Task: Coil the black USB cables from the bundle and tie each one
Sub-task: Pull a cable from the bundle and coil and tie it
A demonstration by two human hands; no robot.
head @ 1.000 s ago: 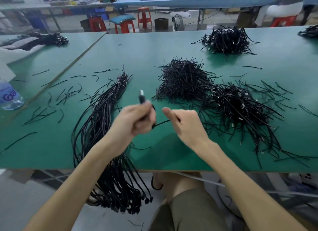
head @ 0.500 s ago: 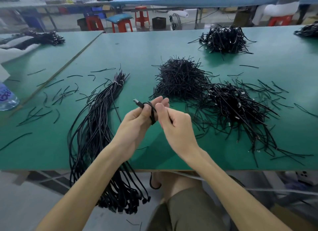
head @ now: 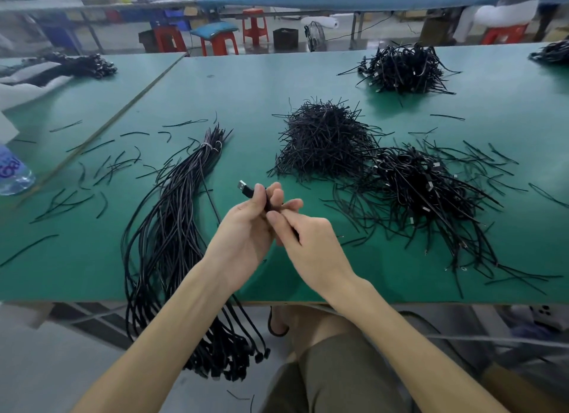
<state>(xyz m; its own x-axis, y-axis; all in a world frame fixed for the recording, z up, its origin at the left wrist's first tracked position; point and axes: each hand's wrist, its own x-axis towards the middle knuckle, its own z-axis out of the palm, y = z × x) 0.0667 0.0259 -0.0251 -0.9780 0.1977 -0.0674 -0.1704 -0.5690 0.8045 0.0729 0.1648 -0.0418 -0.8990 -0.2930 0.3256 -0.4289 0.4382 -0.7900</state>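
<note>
The left hand [head: 246, 227] is curling its fingers round a small black cable [head: 252, 194], and the metal plug [head: 242, 185] is sticking out past its thumb. The right hand [head: 311, 243] is touching the left one, and its thumb and first finger are pinching the same cable. Most of it is hiding inside the hands. Left of the hands, the big bundle [head: 172, 221] of long cables is lying on the green table [head: 246, 83] and hanging over the near edge. Past the hands a pile of short ties [head: 323, 141] is sitting. Right of the hands a heap of coiled cables [head: 428, 194] is lying. Far left, a water bottle [head: 12, 172] is getting cut off by the edge.
</note>
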